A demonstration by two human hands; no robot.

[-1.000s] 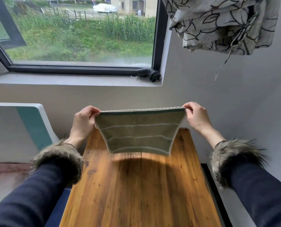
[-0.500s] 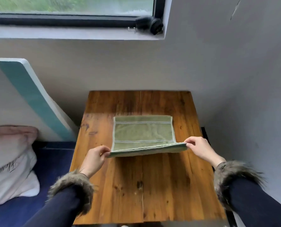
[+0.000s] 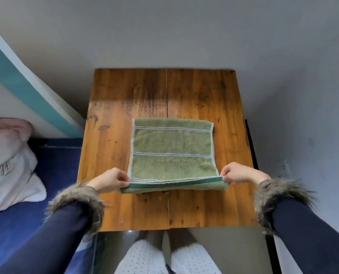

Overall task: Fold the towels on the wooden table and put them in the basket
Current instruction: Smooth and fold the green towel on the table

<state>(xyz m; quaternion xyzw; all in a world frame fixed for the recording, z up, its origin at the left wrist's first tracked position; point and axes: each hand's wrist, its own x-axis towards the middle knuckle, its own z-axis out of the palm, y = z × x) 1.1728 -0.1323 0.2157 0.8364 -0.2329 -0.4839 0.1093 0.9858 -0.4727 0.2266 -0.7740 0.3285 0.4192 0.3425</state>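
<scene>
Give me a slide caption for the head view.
Both hands pinch the green towel's near corners on the wooden table.

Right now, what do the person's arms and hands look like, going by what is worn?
Both arms wear dark navy sleeves ending in shaggy grey-brown fur cuffs. The left hand and the right hand are bare: no gloves. No rings, watch or markings are visible.
</scene>
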